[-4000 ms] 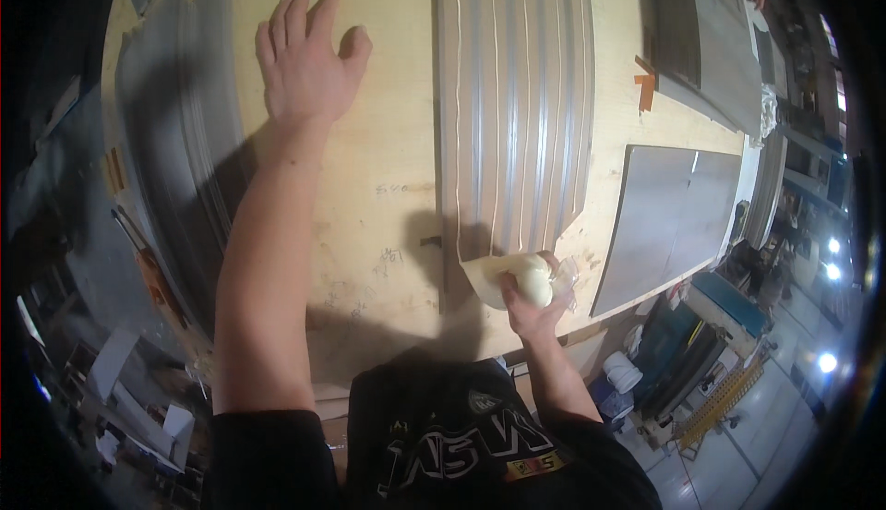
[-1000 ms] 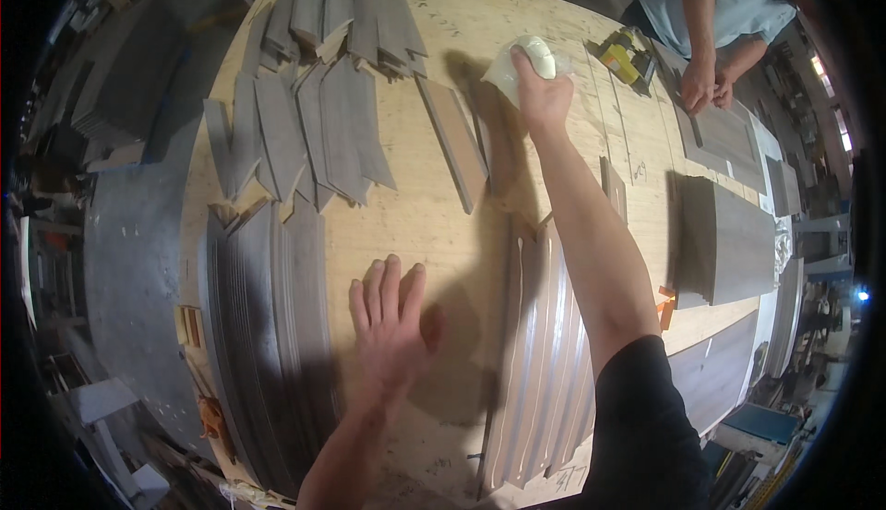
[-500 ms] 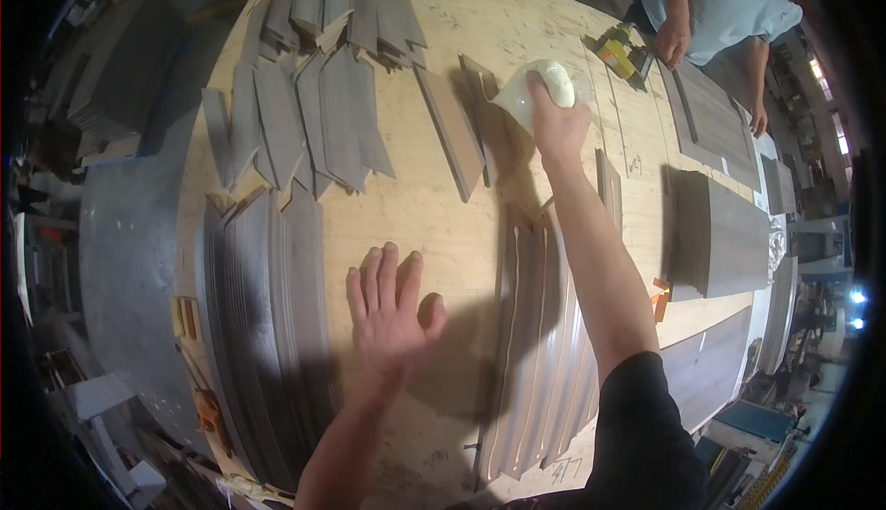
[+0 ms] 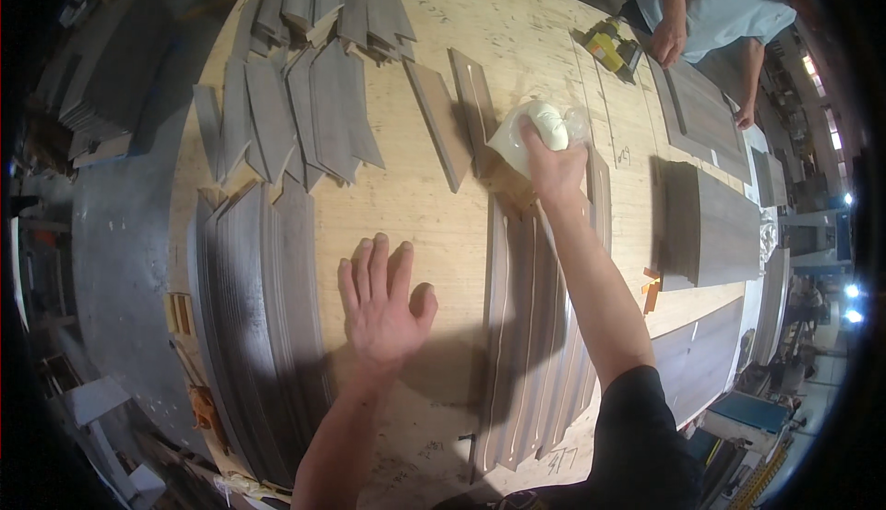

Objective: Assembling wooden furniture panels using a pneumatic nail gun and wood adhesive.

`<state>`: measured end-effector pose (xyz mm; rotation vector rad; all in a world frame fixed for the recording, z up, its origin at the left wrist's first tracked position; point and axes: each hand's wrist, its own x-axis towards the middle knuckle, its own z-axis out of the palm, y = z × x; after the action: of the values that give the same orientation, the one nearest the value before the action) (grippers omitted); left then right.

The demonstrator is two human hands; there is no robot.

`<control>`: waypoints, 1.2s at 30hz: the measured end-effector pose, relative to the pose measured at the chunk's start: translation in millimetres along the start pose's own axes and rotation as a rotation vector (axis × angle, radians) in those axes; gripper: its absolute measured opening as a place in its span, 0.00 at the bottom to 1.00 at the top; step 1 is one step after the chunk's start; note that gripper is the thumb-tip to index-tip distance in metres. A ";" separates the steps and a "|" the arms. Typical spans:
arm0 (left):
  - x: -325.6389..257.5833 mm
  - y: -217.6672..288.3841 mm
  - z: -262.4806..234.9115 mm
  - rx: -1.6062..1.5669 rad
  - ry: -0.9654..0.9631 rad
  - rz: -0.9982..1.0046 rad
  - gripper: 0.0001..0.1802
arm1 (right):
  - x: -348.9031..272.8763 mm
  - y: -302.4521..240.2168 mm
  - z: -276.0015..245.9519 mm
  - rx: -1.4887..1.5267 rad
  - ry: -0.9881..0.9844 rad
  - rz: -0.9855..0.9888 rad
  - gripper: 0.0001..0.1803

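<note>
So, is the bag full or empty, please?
Not empty: the bag bulges with pale filling in the right hand; how full, I cannot tell.

Yellow device; orange piece beside stacked grey panels

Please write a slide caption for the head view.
Right hand grips a bag of pale paste near paste-lined strips; left hand open over the table.

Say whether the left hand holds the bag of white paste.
No: the right hand grips the bag, and the left hand is empty.
</note>
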<state>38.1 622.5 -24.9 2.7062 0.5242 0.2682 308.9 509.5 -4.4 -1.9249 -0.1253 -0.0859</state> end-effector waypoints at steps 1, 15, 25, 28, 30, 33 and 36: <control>0.3 -0.2 -0.2 -0.001 0.001 0.002 0.35 | -1.7 0.4 -1.1 -0.038 -0.024 0.004 0.21; 1.3 -9.3 9.1 0.013 0.048 0.031 0.33 | 39.1 -33.7 67.6 0.119 -0.018 -0.018 0.25; 0.1 -8.6 0.9 -0.045 0.011 0.041 0.33 | 66.4 -31.5 115.8 -0.031 0.005 -0.064 0.29; 0.4 -8.6 1.0 -0.061 0.005 0.036 0.33 | 63.3 -33.5 115.2 -0.039 0.048 -0.061 0.27; -0.1 -8.0 0.4 -0.052 0.012 0.033 0.34 | 53.0 -39.1 107.3 -0.002 0.050 -0.053 0.26; -0.4 -7.3 1.1 -0.041 0.035 0.030 0.34 | 40.6 -39.0 93.5 0.045 0.036 -0.048 0.24; 0.1 -7.6 7.4 -0.027 0.060 0.028 0.34 | 29.5 -40.2 74.8 0.049 -0.006 -0.011 0.23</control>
<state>37.6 626.7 -34.6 2.6884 0.4961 0.3625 332.9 594.8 10.4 -1.8754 -0.1408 -0.0840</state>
